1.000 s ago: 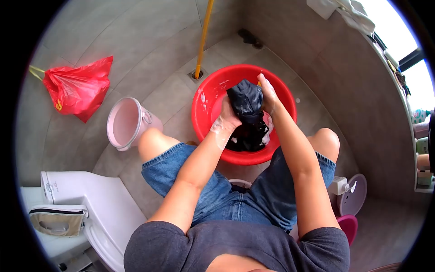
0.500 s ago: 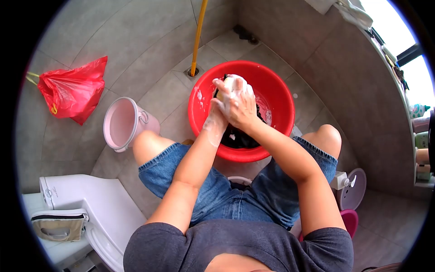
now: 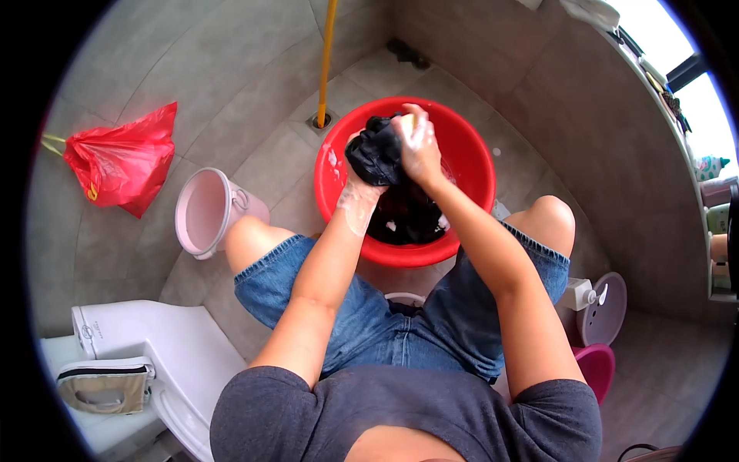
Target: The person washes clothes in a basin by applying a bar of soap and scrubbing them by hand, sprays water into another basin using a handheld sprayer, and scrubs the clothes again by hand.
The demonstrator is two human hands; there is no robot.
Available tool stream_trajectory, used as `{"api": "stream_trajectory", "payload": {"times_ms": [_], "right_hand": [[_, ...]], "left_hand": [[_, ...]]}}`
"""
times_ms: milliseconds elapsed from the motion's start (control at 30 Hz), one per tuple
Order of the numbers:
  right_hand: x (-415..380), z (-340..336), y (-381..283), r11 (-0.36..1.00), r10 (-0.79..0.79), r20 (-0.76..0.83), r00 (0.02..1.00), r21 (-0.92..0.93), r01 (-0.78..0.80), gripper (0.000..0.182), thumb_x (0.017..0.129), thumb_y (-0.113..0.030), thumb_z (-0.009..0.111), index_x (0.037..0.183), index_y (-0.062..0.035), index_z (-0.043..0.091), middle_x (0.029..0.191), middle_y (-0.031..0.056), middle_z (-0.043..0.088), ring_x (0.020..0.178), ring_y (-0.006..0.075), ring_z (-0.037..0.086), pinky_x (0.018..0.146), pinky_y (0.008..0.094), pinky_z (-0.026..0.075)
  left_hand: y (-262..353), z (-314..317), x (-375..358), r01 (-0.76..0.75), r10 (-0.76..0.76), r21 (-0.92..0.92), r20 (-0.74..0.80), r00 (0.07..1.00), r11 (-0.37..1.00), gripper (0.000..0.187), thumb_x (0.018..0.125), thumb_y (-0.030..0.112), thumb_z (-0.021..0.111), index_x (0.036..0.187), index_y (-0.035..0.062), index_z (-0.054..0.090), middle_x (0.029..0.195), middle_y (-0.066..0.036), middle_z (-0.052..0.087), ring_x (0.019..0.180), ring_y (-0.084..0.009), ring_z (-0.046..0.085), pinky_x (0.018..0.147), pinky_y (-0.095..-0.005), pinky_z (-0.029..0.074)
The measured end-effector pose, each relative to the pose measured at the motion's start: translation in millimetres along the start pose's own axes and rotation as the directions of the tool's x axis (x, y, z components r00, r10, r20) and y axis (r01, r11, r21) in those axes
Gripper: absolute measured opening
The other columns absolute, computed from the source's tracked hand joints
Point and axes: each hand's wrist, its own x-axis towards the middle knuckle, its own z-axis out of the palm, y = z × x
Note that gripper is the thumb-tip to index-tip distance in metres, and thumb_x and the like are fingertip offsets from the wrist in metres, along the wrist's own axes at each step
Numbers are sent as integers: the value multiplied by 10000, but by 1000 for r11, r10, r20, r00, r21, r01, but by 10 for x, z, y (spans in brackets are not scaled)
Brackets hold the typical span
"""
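Observation:
A wet black cloth is bunched over my left hand, which is wrapped round it from beneath; most of its fingers are hidden. My right hand, white with suds, is closed on a pale yellow bar of soap at the cloth's right side. Both hands are above a red basin. More dark fabric lies in the basin, with bits of white foam on it.
Left of the basin stands a pink bucket. A red plastic bag hangs by the wall. A yellow pole reaches a floor drain. The white toilet is at lower left; a white pump bottle stands by my right knee.
My hands, pressed together in suds before, have moved apart. The black cloth now shows bunched up in my left hand, and my right hand has shifted right with the soap.

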Motion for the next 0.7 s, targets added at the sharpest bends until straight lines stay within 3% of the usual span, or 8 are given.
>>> {"api": "stream_trajectory", "payload": {"times_ms": [67, 133, 267, 400, 533, 600, 667, 700], "right_hand": [[206, -22, 547, 935, 296, 6, 955, 201, -291, 585, 869, -506, 564, 1291, -124, 432, 1086, 190, 566, 1042, 313, 555, 901, 413, 425], [194, -16, 884, 653, 527, 219, 821, 514, -556, 622, 867, -553, 543, 1291, -110, 435, 1122, 160, 563, 1043, 287, 548, 874, 433, 431], [-177, -221, 356, 176, 339, 770, 540, 512, -841, 522, 912, -525, 445, 1206, -105, 538, 1162, 105, 621, 1069, 303, 588, 923, 459, 454], [-92, -200, 297, -93, 345, 740, 577, 639, -764, 354, 865, -238, 452, 1144, -42, 548, 1112, 127, 625, 1000, 315, 619, 870, 454, 493], [-55, -352, -1, -38, 274, 701, 658, 692, -721, 353, 711, -6, 458, 1058, -55, 504, 992, 124, 613, 943, 311, 615, 873, 468, 499], [-122, -268, -148, 221, 251, 563, 787, 758, -613, 522, 632, 60, 465, 1135, -75, 500, 1076, 117, 556, 971, 267, 585, 910, 381, 472], [-205, -232, -295, 811, -34, 328, 944, 561, -166, 600, 595, 61, 494, 1180, -72, 492, 1118, 107, 539, 1017, 259, 563, 951, 323, 422], [-263, -217, -372, 858, -111, 372, 921, 504, -100, 600, 596, 40, 498, 1187, -62, 486, 1149, 120, 533, 1051, 269, 549, 962, 291, 391]], "left_hand": [[65, -2, 55, 89, -95, -196, -24, 995, 977, 417, 955, 381, 359, 1012, 62, 621, 962, -79, 659, 908, -256, 636, 862, -410, 509], [226, 5, 52, 339, -400, -832, 157, 903, 440, 467, 955, 434, 359, 1012, 52, 622, 979, -90, 659, 940, -261, 632, 887, -407, 499], [136, 1, 153, 246, -306, -773, 71, 949, 585, 573, 916, 544, 400, 1170, 59, 569, 1171, -137, 602, 1083, -317, 577, 963, -459, 446], [-45, -70, 145, 283, -439, -815, 39, 897, 506, 583, 933, 493, 320, 1290, 69, 499, 1317, -123, 515, 1192, -309, 504, 1058, -445, 355], [-222, -262, 234, 327, -463, -638, -51, 885, 697, 623, 927, 540, 311, 1301, 77, 494, 1304, -116, 529, 1175, -295, 525, 1052, -430, 365], [-181, -233, 137, 360, -525, -502, -237, 817, 786, 662, 918, 586, 307, 1307, 82, 491, 1293, -112, 538, 1165, -292, 534, 1049, -427, 370], [-212, -227, -31, 431, -513, -655, 77, 855, 620, 787, 856, 728, 307, 1336, 123, 462, 1340, -95, 489, 1220, -293, 481, 1062, -441, 352], [-198, -160, -102, 411, -531, -658, 20, 847, 631, 804, 846, 739, 308, 1352, 127, 439, 1356, -89, 469, 1234, -299, 463, 1068, -442, 344]]}}
